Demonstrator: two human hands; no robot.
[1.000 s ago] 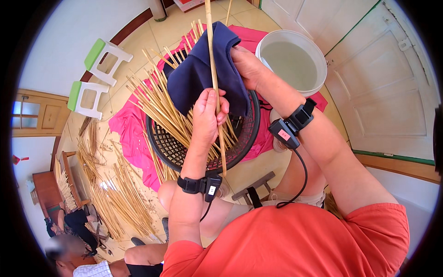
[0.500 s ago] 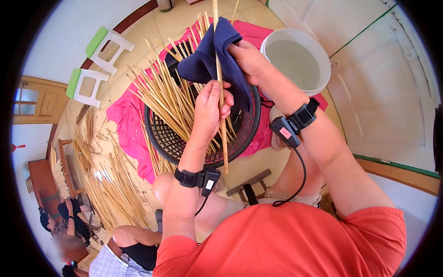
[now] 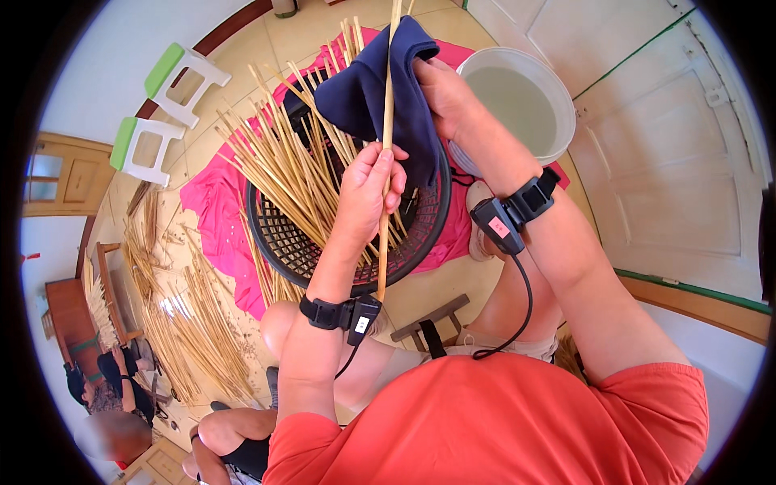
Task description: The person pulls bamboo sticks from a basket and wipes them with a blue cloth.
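Observation:
My left hand [image 3: 370,187] is closed around a long pale cane stick [image 3: 388,101], which stands nearly upright in the picture over the basket. Above it, my right hand [image 3: 443,90] grips a dark blue cloth [image 3: 356,90], its fingertips mostly hidden behind the fabric. The cloth hangs behind and beside the upper part of the stick. Below both hands is a black mesh basket [image 3: 439,230] with many similar cane sticks [image 3: 279,166] leaning in it.
Pink fabric [image 3: 212,202] lies under the basket. A white bucket [image 3: 571,121] of cloudy water stands at the right. Loose canes [image 3: 198,335] cover the floor at left, near two green-topped stools [image 3: 149,149]. Other people [image 3: 121,388] sit at lower left.
The stick's top has tilted to the right and its lower end to the left. My right hand and the blue cloth have moved slightly up and right. The left hand keeps its hold.

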